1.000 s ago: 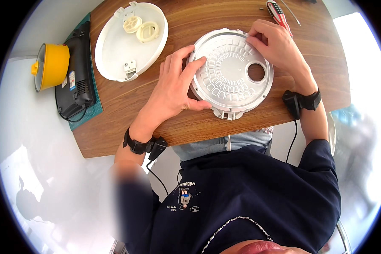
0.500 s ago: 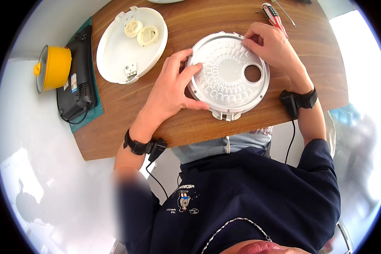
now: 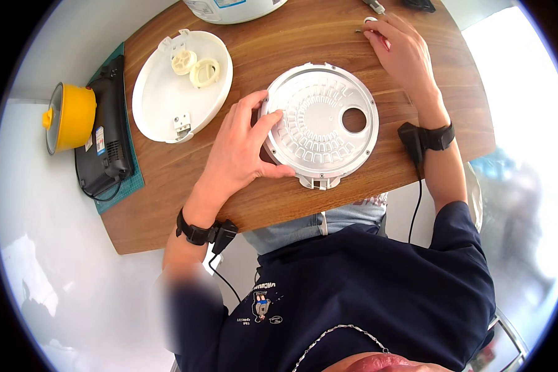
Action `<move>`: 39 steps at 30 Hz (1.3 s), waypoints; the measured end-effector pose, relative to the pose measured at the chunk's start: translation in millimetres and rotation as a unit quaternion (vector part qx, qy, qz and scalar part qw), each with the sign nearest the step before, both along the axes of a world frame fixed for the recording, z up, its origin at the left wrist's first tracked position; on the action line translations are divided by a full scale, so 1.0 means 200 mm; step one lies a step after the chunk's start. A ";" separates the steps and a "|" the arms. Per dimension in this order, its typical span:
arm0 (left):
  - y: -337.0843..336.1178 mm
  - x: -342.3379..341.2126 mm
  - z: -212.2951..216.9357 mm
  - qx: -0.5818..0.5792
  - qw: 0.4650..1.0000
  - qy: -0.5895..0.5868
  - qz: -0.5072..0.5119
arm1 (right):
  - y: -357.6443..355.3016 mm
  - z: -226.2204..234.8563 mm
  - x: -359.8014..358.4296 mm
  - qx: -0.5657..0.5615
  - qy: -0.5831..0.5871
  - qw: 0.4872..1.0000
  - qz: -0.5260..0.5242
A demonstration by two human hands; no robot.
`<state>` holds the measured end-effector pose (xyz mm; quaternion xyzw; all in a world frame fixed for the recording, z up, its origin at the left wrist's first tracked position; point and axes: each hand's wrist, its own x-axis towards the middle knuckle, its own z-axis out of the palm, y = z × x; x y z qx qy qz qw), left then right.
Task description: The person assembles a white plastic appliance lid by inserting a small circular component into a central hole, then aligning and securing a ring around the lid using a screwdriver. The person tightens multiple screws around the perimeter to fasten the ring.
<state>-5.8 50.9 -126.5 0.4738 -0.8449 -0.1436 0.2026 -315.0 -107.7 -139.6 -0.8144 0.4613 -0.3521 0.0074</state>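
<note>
Silver-grey round metal plate (image 3: 319,124) with concentric rings of embossed slots and one round hole, on a brown wood-grain counter (image 3: 291,198). Far left: white oval lid (image 3: 167,99) bearing two cream ribbed rings (image 3: 195,68). Left edge: yellow pot (image 3: 71,116), black appliance (image 3: 105,136) on teal mat (image 3: 127,186).

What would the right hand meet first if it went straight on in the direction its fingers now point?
The right hand points up and left, toward the table's far edge. Just past its fingertips lies a small thin metal piece, likely first. Beyond that is bare wooden table; depth is unclear.
</note>
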 end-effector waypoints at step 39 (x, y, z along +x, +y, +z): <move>0.01 0.07 -0.04 -0.161 0.929 0.333 0.012 | -0.32 -0.20 -0.13 0.241 -0.173 0.954 -0.045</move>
